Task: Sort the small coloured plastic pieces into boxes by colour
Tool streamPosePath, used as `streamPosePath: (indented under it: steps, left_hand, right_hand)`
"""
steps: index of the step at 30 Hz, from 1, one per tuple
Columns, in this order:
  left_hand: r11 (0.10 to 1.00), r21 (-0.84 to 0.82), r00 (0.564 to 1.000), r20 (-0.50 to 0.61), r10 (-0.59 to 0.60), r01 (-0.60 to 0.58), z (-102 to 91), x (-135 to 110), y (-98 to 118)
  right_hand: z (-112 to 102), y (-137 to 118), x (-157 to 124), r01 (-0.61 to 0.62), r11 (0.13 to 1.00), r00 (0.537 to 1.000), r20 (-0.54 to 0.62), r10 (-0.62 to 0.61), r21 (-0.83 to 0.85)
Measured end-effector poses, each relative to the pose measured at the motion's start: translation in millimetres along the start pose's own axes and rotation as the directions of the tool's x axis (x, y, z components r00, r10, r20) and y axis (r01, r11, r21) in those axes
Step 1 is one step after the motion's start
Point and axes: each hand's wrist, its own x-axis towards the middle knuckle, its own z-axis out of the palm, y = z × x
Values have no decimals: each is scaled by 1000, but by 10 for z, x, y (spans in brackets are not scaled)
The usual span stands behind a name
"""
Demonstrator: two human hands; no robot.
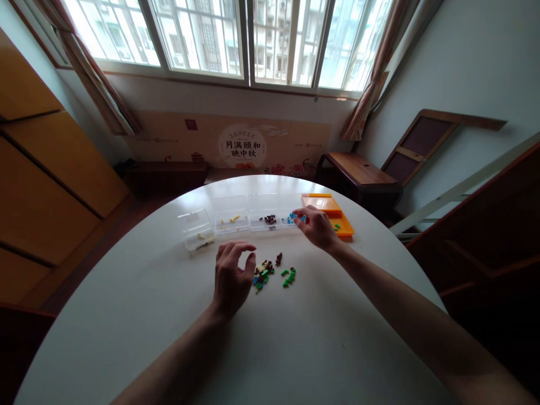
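My right hand (315,226) reaches over a clear plastic box with small blue building bricks (291,218). Its thumb and forefinger are bent closely together there; whatever may be between them is too small to make out. My left hand (233,275) hovers beside a mixed pile of small building bricks (264,270) in brown, green, cream and blue. Its fingers curve, with the thumb apart from the forefinger and nothing visible between them. Right of the pile lie loose green bricks (290,278), with a small cluster of brown bricks (279,259) just behind.
Further clear boxes hold dark brown bricks (270,219), yellow bricks (230,220) and a few pale pieces (201,236). An orange tray (346,226) with green bricks stands at the right. Everything rests on a round white table (337,337). Beyond it is a wooden chair (358,169).
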Motion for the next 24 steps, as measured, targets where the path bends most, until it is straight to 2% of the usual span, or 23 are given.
streamPosePath:
  steps: [2, 4, 8, 10, 13, 16, 21, 24]
  left_hand:
    - [999, 19, 999, -36, -31, 32, -12, 13, -43]
    - [997, 56, 999, -24, -48, 50, -24, 24, -90]
    - [991, 133, 984, 178, -8, -16, -86, 47, -189]
    - [989, 120, 953, 299, 49, -88, -153, 65, -233]
    - [975, 44, 875, 452, 175, -218, -276, 92, -271]
    - [956, -18, 801, 543, 254, -292, -361, 99, -263]
    - [948, -62, 739, 612, 283, -313, -360, 77, -195]
    - [952, -59, 734, 624, 270, -301, -346, 72, -167]
  right_hand:
    - [35, -55, -178, 35, 999, 999, 24, -36, 38]
    - [60, -116, -347, 58, 995, 997, 52, -62, 77]
    - [105, -181, -589, 59, 985, 993, 89, -74, 160]
    - [127, -187, -656, 52, 978, 994, 81, -69, 200]
    - [152, -201, -708, 52, 971, 995, 72, -70, 232]
    - [161, -239, -736, 67, 967, 992, 87, -92, 247]
    - [161, -279, -769, 104, 962, 986, 99, -133, 253]
    - [166, -279, -776, 117, 960, 985, 91, -145, 253]
